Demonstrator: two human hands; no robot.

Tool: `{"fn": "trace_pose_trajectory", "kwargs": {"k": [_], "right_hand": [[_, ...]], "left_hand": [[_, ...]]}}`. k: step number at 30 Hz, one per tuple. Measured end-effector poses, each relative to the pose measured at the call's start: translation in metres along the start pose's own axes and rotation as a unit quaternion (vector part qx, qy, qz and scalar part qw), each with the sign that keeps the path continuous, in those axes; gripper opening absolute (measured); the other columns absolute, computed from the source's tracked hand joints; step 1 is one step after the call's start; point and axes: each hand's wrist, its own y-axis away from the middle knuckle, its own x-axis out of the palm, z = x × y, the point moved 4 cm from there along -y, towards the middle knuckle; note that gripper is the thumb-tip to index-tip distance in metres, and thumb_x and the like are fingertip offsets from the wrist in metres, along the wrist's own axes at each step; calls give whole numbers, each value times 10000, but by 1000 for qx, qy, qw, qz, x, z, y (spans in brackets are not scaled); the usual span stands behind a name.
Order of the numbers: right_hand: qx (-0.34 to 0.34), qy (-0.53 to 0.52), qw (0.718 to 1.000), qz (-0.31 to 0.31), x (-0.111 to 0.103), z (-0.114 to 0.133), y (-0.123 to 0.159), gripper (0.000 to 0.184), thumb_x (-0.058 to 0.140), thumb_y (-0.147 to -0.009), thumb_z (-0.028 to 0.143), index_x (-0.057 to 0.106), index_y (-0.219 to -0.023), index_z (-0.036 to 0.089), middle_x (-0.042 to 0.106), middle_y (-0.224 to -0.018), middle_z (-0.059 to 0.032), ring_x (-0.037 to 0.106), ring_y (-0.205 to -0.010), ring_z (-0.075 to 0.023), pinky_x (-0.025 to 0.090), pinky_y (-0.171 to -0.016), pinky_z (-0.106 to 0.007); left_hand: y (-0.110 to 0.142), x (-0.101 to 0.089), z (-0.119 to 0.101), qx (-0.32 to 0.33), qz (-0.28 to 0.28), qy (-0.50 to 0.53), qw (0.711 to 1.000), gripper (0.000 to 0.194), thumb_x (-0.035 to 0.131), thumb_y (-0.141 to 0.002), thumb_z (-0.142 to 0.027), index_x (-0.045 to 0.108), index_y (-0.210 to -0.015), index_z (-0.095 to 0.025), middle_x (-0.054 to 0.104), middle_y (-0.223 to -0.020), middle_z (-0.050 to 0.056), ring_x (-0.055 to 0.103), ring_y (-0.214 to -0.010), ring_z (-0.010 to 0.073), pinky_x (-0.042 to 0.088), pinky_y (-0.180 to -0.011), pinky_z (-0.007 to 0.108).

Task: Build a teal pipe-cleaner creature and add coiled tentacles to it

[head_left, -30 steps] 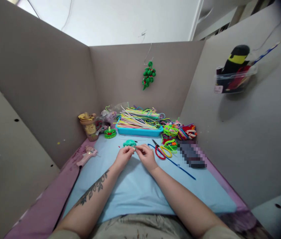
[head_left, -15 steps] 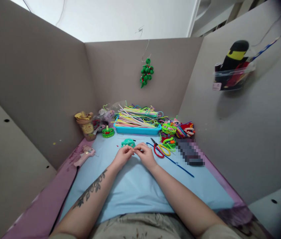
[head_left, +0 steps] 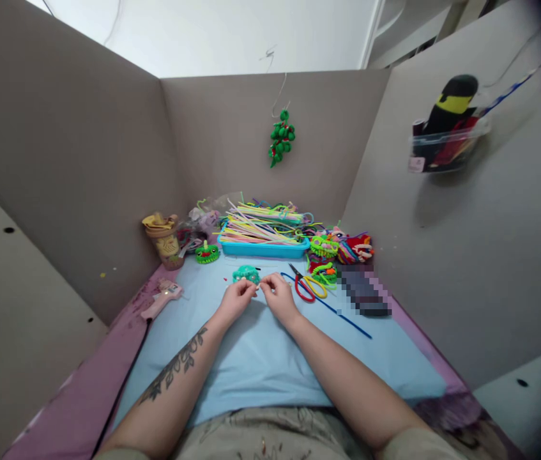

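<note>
Close together over the middle of the blue cloth [head_left: 260, 358], my left hand [head_left: 239, 298] and my right hand [head_left: 278, 297] are both in a pinch. Between their fingertips is a small pale piece, too small to name. Just beyond my hands lies a teal fuzzy piece [head_left: 246, 274], partly hidden by my left fingers. To the right of my right hand rest scissors [head_left: 309, 286] with one red and one yellow handle loop. A dark blue pipe cleaner [head_left: 347, 317] runs slantwise beneath them.
A blue tray [head_left: 265, 248] heaped with pipe cleaners stands at the back. On the left are a pink glue gun [head_left: 162, 301], a cup [head_left: 167, 244] and a green fuzzy figure [head_left: 207, 253]. A dark pixelated object [head_left: 363, 291] lies right. Grey panels enclose three sides.
My fingertips have parted slightly, with the small pale piece now showing between them. The whole view has shifted a little; the things on the cloth stay where they were.
</note>
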Motion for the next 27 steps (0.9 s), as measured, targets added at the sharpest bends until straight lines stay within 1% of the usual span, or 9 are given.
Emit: {"fn": "trace_pose_trajectory", "kwargs": {"k": [4,7,11,15,18,21,23,27], "right_hand": [[-62,85,994,-7,3,5,1,141,444,-815,123,550,-742,180,530,-773,-46,533,-760,-177,447,-714,-295],[-99,141,985,-9,8,9,3,162,421,-847,133,573,-808,173,550,-816,-72,551,-775,-190,462,-711,-302],[-132,160,978,-33,11,12,6,187,422,-881,173,606,-846,181,580,-835,-78,574,-789,-188,477,-697,-291],[-145,116,982,-30,12,13,8,208,421,-888,172,627,-864,184,584,-810,-71,577,-796,-184,490,-725,-306],[-147,71,986,-15,12,12,8,222,422,-884,161,642,-890,192,580,-802,-68,573,-807,-185,496,-740,-323],[-149,23,989,5,12,13,9,234,443,-870,156,662,-935,209,586,-837,-70,577,-816,-180,498,-749,-328],[-135,-17,991,16,11,14,8,229,477,-856,171,676,-955,224,593,-861,-67,580,-808,-173,500,-727,-320],[-66,-118,990,43,8,12,5,212,543,-825,227,699,-968,242,597,-876,-55,584,-759,-155,494,-621,-276]], "left_hand": [[1,3,-1,-5,-3,13,1000,283,545,-757,-386,588,-619,-143,498,-524,-24,424,-496,98,318,-506,219],[3,3,-2,-21,-24,59,998,278,562,-748,-398,600,-649,-141,465,-490,-39,395,-469,91,301,-485,218],[4,3,-1,-34,-46,112,992,278,592,-722,-410,612,-686,-135,471,-498,-41,387,-463,86,290,-474,217],[3,2,0,-34,-48,136,989,299,608,-708,-428,622,-705,-130,464,-497,-44,372,-454,81,271,-464,217],[3,1,2,-37,-52,155,986,313,617,-707,-445,616,-695,-133,461,-489,-44,366,-445,79,253,-454,216],[2,-3,5,-45,-66,178,981,325,630,-706,-455,591,-655,-137,434,-465,-49,343,-429,73,231,-442,217],[1,-5,6,-50,-75,192,977,320,647,-700,-448,588,-664,-136,423,-464,-51,329,-427,69,218,-437,217],[-1,-5,8,-48,-68,190,978,299,631,-720,-439,589,-713,-144,406,-488,-55,320,-438,73,216,-439,216]]}}
